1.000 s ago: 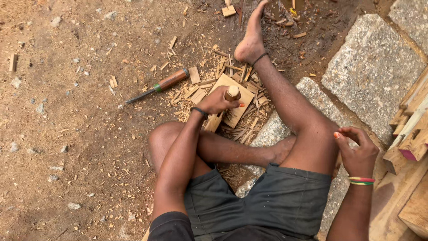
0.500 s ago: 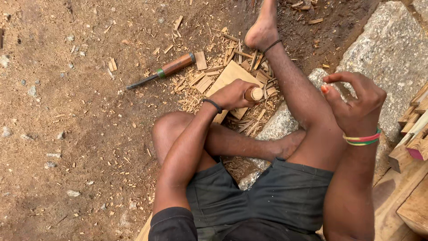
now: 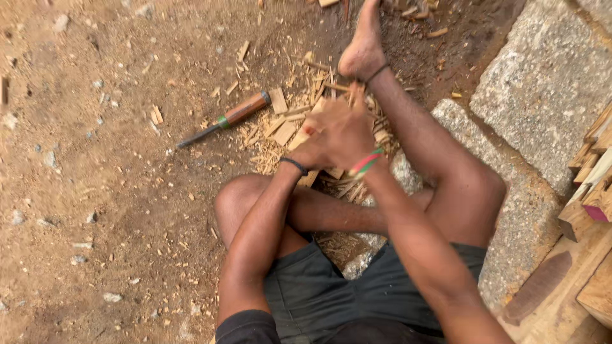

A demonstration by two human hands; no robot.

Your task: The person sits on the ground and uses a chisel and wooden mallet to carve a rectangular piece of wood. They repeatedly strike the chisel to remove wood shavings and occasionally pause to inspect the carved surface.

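- Fingers of both hands are blurred where the hands meet, so I cannot tell whether they are spread, pressed together or pinching something.
- Left hand (image 3: 312, 143) and right hand (image 3: 347, 130) are touching, the right one lying partly over the left, above the heap of wood chips (image 3: 280, 137).
- What the hands hold is hidden by the blur and by the hands themselves; I cannot tell if anything sits between them.
- A pale flat wood piece (image 3: 310, 177) shows just under the left wrist, its near end sticking out toward the bent knee; the rest is covered by the hands.
- The left wrist carries a dark band (image 3: 294, 165); the right wrist carries coloured bangles (image 3: 365, 162), red and green.
- A chisel (image 3: 224, 119) with a brown wooden handle and a green ring lies on the dirt ground (image 3: 95, 191), left of the hands and apart from them, its dark blade pointing left and nearer.
- The person's foot (image 3: 362, 48) rests far beyond the hands, heel toward them, with a thin dark anklet.
- One leg stretches out to that foot; the other is folded, its knee near and left of the hands.
- Grey stone blocks (image 3: 542, 83) stand to the right of the outstretched leg.
- Cut wooden blocks (image 3: 596, 185) are stacked at the right edge, beyond the stones.
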